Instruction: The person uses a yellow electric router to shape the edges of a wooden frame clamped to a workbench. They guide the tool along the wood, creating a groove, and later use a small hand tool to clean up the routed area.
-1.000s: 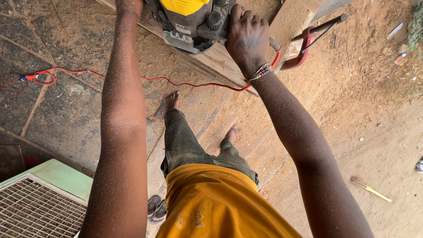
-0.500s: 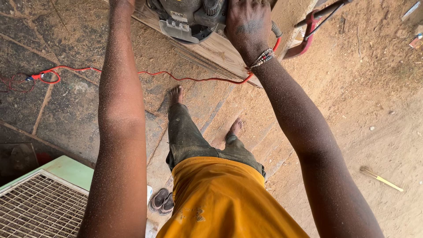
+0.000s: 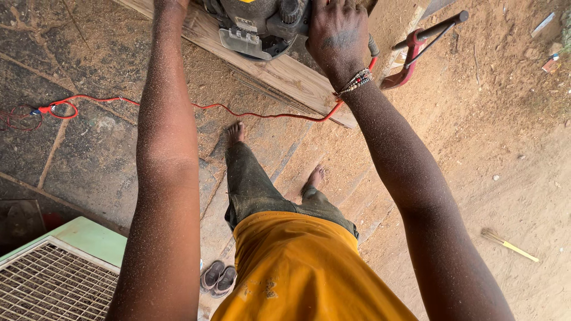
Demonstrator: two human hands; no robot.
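1. The right hand [image 3: 338, 37] lies palm-down with its fingers wrapped over the right side of a grey and yellow power tool [image 3: 262, 24], clasping it; a beaded bracelet [image 3: 355, 81] sits at the wrist.
2. The left hand [image 3: 169, 5] is almost wholly cut off by the top edge of the view. It reaches to the tool's left, over the wooden plank [image 3: 285, 74], but I cannot tell whether it is spread or gripping.
3. The tool rests on the plank, between the two hands and directly beyond them. The plank runs slantwise from beyond the left hand to just below the right wrist.
4. Progress, as a judgement: sawdust [image 3: 214, 77] lies thick on the ground on the near side of the plank and speckles both forearms, so a good deal of cutting seems done. With the tool on the wood and in hand, the pass looks unfinished.
5. A red cable [image 3: 178, 107] trails from under the right wrist away to the left, beneath the left forearm. A red clamp [image 3: 410, 59] lies just right of the right hand.
6. Against the earlier frames, the view has dropped: the tool and hands now sit higher, the left hand nearly out of sight, and the yellow-handled stick [image 3: 511, 245] lies lower right.
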